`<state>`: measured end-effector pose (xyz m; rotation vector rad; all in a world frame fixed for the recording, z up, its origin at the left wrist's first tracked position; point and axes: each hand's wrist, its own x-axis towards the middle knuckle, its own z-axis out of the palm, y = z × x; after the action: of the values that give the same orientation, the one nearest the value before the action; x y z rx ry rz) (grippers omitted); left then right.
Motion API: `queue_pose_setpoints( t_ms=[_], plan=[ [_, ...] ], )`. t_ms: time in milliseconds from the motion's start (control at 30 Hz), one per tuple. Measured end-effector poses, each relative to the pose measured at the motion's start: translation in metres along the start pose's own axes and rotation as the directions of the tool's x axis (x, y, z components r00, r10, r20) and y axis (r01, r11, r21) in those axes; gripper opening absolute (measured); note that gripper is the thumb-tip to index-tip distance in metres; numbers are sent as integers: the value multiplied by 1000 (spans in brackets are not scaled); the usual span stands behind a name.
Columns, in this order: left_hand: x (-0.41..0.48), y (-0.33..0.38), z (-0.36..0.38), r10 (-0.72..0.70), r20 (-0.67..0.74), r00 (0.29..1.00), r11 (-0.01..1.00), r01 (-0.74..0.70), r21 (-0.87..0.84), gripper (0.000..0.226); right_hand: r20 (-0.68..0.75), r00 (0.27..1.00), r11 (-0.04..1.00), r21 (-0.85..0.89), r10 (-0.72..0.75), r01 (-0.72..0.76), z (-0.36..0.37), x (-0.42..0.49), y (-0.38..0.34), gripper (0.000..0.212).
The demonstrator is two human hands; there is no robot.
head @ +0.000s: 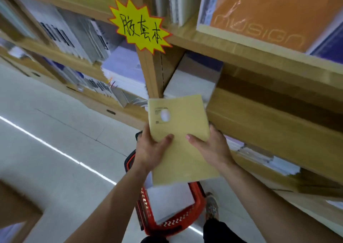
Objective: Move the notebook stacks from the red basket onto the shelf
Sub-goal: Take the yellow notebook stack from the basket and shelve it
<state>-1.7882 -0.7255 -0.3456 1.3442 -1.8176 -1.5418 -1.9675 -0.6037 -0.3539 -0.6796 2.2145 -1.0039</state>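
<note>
A stack of tan, kraft-covered notebooks is held up in front of the wooden shelf. My left hand grips its lower left corner, and my right hand grips its lower right side, thumbs on the top cover. Below the raised stack lies another tan notebook stack, over the red basket on the floor. White notebooks lie inside the basket. Just beyond the held stack, a pile of pale notebooks sits in the shelf compartment.
A yellow star-shaped sign with handwritten characters hangs on the shelf upright. An orange notebook stands on the upper shelf. More notebook rows fill the shelves to the left. My shoe is beside the basket on the grey floor.
</note>
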Motion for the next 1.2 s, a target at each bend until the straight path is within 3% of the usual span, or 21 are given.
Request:
queue_pose_setpoints(
  t_ms=[100,467,833,967,1067,1200],
  plan=[
    [-10,14,-9,31,-8,999,999,-31,37,48,2,1000,1000,23,9,-9,-2,-13,-9,86],
    [-27,41,-22,11,-36,999,999,-9,47,55,-15,1000,998,70,-6,7,-7,-33,-30,84],
    [104,60,41,71,155,985,995,-82,65,85,-221,974,991,132,57,-28,-34,72,-23,68],
    [137,55,49,-45,182,982,996,30,83,85,-230,963,972,220,140,-88,-28,93,-19,62],
    [127,51,47,-94,173,980,995,97,-8,64,-242,955,965,235,174,-117,-23,95,-19,64],
    [85,33,38,-119,195,974,993,120,11,41,-252,950,967,217,185,-131,-19,91,-23,65]
  ],
)
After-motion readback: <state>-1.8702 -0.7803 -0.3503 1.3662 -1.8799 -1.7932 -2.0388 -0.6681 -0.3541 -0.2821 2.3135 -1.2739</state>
